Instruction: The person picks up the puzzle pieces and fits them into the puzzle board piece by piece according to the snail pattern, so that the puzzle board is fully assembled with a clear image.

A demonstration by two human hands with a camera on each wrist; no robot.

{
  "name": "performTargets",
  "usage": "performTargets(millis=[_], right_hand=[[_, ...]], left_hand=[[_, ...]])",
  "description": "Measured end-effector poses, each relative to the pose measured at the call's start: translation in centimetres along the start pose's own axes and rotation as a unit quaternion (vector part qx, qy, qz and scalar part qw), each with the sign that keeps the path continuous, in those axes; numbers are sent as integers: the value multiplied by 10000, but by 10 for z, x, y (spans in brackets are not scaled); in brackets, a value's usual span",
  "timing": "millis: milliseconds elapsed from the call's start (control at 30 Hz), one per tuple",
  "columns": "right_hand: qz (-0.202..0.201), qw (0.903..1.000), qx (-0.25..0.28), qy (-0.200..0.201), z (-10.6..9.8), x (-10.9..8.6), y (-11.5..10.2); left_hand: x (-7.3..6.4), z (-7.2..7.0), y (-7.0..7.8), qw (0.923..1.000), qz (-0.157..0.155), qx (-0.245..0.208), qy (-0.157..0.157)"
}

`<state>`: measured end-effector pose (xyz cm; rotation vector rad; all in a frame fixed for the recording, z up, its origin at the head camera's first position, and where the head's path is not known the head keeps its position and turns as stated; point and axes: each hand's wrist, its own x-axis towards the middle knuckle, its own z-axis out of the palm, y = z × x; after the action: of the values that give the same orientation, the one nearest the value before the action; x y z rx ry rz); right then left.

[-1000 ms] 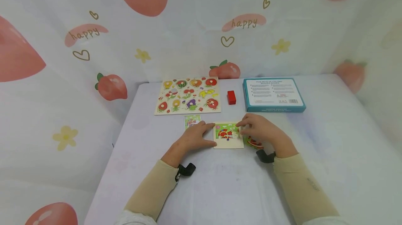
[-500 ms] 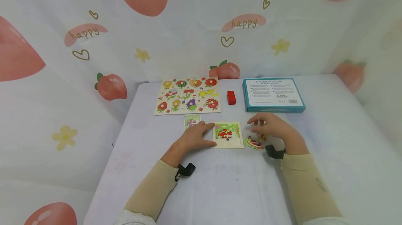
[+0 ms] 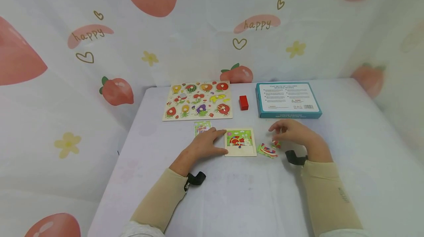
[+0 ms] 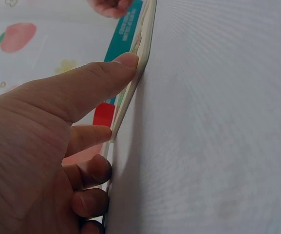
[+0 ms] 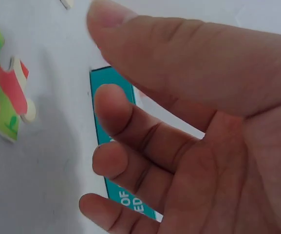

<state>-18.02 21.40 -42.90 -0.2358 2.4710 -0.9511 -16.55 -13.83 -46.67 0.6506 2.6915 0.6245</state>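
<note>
My left hand (image 3: 206, 143) rests on the table, its straight thumb and index finger touching the left edge of a small wooden jigsaw board (image 3: 241, 151). The other left fingers are bent in the left wrist view. The board shows a snail picture in its upper part and bare wood along the lower part. My right hand (image 3: 291, 131) hovers right of the board, fingers loosely bent and apart from the thumb, holding nothing. Loose jigsaw pieces (image 3: 267, 151) lie below it; a red-and-white piece (image 3: 276, 144) is partly under the hand. A green-and-red piece (image 5: 6, 87) shows in the right wrist view.
A picture card (image 3: 201, 126) lies behind my left hand, partly covered. Farther back are a wooden fruit puzzle (image 3: 198, 99), a red block (image 3: 243, 102) and a teal bead box (image 3: 289, 99). A printed cloth (image 3: 185, 31) hangs behind the table.
My right hand has drawn away from the board's upper right corner, moving right over the loose pieces, which now show more. My left hand and the board have stayed in place.
</note>
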Motion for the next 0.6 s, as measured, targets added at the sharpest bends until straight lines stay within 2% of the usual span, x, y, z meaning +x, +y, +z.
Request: performTargets(millis=[333,600], right_hand=[[-65,9997,47,-217,-1,1,8],[157,9985,77,-524,10,4,-7]], left_hand=[[0,0,0,10000,-32,-35,8],[0,1,-1,10000,-50,-86,6]])
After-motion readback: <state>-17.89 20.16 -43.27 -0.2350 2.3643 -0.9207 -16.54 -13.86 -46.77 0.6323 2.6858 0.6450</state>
